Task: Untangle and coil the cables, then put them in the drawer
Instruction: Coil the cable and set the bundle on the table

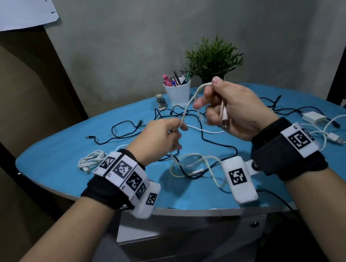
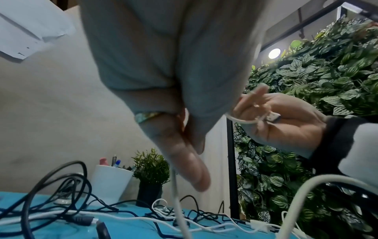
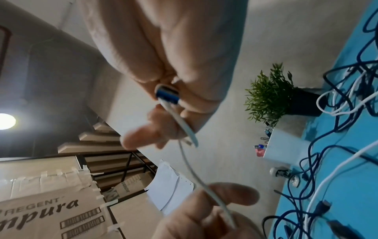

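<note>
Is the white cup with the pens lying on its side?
No, the white cup stands upright on the blue table, its pens sticking up out of the top.

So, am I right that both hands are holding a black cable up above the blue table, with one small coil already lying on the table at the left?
Not quite: the cable held by the left hand and the right hand is white, not black, as the head view shows. The rest stands: it is held above the blue table, and a small white coil lies at the left.

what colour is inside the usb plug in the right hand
Blue inside the USB plug; the right wrist view shows it best.
</note>
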A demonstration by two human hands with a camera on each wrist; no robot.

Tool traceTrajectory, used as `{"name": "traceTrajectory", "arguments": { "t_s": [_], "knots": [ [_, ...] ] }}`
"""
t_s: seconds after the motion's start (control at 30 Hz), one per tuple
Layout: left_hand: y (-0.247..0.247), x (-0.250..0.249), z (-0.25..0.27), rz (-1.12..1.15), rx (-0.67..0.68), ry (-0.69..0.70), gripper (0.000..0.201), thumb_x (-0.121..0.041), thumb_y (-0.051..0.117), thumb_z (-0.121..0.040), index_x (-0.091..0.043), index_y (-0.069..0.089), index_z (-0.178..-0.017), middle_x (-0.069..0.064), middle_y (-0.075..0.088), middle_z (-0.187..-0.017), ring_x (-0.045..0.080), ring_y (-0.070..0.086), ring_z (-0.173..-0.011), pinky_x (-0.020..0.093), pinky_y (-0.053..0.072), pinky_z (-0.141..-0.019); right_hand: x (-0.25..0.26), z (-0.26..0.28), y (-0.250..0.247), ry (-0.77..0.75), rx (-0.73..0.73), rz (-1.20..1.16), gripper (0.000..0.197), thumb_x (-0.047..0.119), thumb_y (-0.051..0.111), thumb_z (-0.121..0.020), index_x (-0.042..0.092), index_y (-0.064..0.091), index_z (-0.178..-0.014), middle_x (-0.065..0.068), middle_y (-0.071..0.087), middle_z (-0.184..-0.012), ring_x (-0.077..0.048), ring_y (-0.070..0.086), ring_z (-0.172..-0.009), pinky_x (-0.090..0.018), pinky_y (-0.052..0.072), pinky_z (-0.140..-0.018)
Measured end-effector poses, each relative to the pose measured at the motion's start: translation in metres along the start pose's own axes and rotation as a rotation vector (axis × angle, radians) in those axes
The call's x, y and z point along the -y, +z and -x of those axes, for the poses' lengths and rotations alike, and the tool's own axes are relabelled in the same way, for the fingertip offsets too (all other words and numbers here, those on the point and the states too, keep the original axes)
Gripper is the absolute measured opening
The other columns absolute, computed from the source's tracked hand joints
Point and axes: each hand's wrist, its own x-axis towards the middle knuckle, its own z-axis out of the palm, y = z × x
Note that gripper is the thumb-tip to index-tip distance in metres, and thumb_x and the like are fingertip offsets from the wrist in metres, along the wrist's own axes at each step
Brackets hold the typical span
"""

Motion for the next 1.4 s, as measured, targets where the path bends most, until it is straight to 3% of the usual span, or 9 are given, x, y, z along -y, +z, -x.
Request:
{"name": "traceTrajectory", "arguments": {
  "t_s": [0.13, 0.3, 0.43, 0.57, 0.67, 0.73, 0.97, 1.23, 1.4],
  "knots": [
    [0.011, -0.006, 0.009, 0.062, 0.13, -0.054, 0.028, 0.002, 0.043, -0.091, -0.016, 0.05, -0.111, 0.008, 0.061, -0.088, 0.017, 0.07, -0.061, 0.028, 0.058, -0.06, -0.001, -0.003, 0.003, 0.007, -0.039, -0.264, 0.032, 0.024, 0.031, -0.103, 0.007, 0.055, -0.089, -0.016, 0.068, -0.107, -0.026, 0.07, -0.088, -0.031, 0.059, -0.069],
    [0.018, -0.013, 0.026, 0.046, 0.31, -0.087, 0.021, -0.008, 0.054, -0.09, -0.016, 0.05, -0.109, 0.016, 0.069, -0.084, 0.02, 0.069, -0.058, 0.029, 0.058, -0.057, -0.004, -0.012, 0.001, -0.082, -0.194, -0.261, 0.025, 0.017, 0.034, -0.102, 0.01, 0.058, -0.098, -0.006, 0.06, -0.11, -0.023, 0.054, -0.119, -0.038, 0.045, -0.1],
    [0.018, -0.02, 0.043, 0.103, 0.33, -0.103, 0.016, -0.007, 0.056, -0.088, -0.01, 0.054, -0.104, 0.023, 0.065, -0.089, 0.014, 0.061, -0.048, 0.019, 0.046, -0.044, -0.009, -0.012, -0.004, -0.184, -0.193, 0.197, 0.017, 0.015, 0.043, -0.098, 0.017, 0.06, -0.094, -0.009, 0.062, -0.093, -0.02, 0.062, -0.085, -0.032, 0.047, -0.069],
    [0.0, -0.022, 0.045, 0.149, 0.143, -0.113, 0.008, -0.006, 0.052, -0.09, -0.012, 0.057, -0.094, 0.011, 0.063, -0.076, 0.012, 0.06, -0.047, 0.019, 0.046, -0.043, -0.014, -0.005, -0.009, -0.198, -0.043, 0.776, 0.016, 0.011, 0.044, -0.098, 0.013, 0.06, -0.099, 0.007, 0.062, -0.09, 0.015, 0.053, -0.068, -0.01, 0.039, -0.066],
    [-0.011, -0.022, 0.037, -0.019, -0.057, -0.056, 0.008, -0.013, 0.051, -0.093, -0.015, 0.059, -0.089, -0.003, 0.061, -0.068, 0.006, 0.059, -0.043, 0.018, 0.044, -0.04, -0.016, -0.001, -0.007, -0.063, 0.076, 0.924, 0.017, 0.015, 0.041, -0.099, 0.011, 0.057, -0.105, -0.003, 0.07, -0.096, -0.006, 0.064, -0.086, -0.024, 0.046, -0.079],
    [-0.014, -0.021, 0.032, -0.2, -0.188, 0.009, 0.012, -0.017, 0.051, -0.093, -0.019, 0.062, -0.091, -0.007, 0.061, -0.066, 0.007, 0.06, -0.047, 0.025, 0.048, -0.047, -0.016, 0.004, -0.003, 0.027, 0.133, 0.89, 0.019, 0.015, 0.038, -0.1, 0.007, 0.054, -0.107, -0.008, 0.068, -0.083, -0.022, 0.064, -0.076, -0.033, 0.049, -0.076],
    [-0.011, -0.015, 0.018, -0.323, -0.482, 0.221, 0.012, -0.018, 0.055, -0.092, -0.014, 0.065, -0.098, 0.0, 0.061, -0.087, 0.021, 0.056, -0.082, 0.036, 0.045, -0.076, -0.021, 0.012, 0.004, -0.021, 0.223, 1.109, 0.038, 0.04, 0.049, -0.094, 0.012, 0.06, -0.072, 0.004, 0.044, -0.056, -0.007, 0.04, -0.048, -0.024, 0.036, -0.054],
    [-0.005, -0.003, 0.028, -0.389, -0.428, 0.277, 0.024, -0.03, 0.058, -0.091, -0.02, 0.071, -0.109, 0.004, 0.069, -0.082, 0.024, 0.063, -0.082, 0.028, 0.041, -0.072, -0.012, 0.011, -0.009, -0.001, 0.036, 0.469, 0.042, 0.028, 0.039, -0.1, 0.012, 0.045, -0.062, 0.008, 0.033, -0.042, -0.011, 0.03, -0.04, -0.023, 0.035, -0.05],
    [0.001, 0.002, 0.031, -0.429, -0.37, 0.254, 0.029, -0.032, 0.054, -0.093, -0.026, 0.064, -0.12, 0.003, 0.07, -0.076, 0.026, 0.059, -0.079, 0.04, 0.048, -0.071, 0.002, 0.009, -0.005, 0.0, -0.01, 0.1, 0.04, 0.028, 0.031, -0.102, 0.014, 0.04, -0.066, 0.004, 0.031, -0.043, -0.011, 0.022, -0.035, -0.029, 0.032, -0.053]
  ]
}}
